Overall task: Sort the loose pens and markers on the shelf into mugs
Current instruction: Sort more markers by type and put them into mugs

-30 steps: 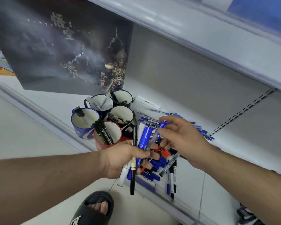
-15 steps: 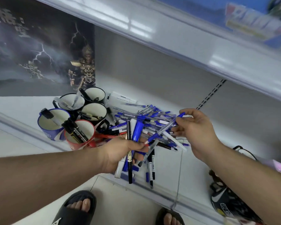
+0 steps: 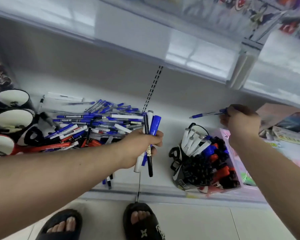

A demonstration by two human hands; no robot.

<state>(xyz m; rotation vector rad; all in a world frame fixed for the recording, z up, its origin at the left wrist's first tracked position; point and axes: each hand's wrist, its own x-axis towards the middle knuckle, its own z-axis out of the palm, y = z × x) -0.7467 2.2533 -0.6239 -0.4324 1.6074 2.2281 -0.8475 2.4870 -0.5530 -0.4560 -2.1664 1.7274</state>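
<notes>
A heap of loose blue pens and markers (image 3: 97, 122) lies on the white shelf (image 3: 166, 170). My left hand (image 3: 139, 144) grips a bundle of markers (image 3: 150, 134) upright: a blue-capped one, a thin black one and a white one, just right of the heap. My right hand (image 3: 239, 122) pinches a blue pen (image 3: 206, 114) by one end, held level above a black mug (image 3: 194, 163) that stands full of white, blue, red and black markers. Several white-lined mugs (image 3: 10, 118) sit at the far left edge.
An upper shelf (image 3: 163, 49) overhangs the work area. A pink box (image 3: 239, 161) stands right of the full mug, with packaged goods (image 3: 287, 129) behind it. My two feet in black slippers (image 3: 142, 220) stand on the tiled floor below the shelf edge.
The view swung right, so the mug cluster slid to the left edge and the full black mug came into sight. My right hand carried the blue pen rightward, away from the heap.
</notes>
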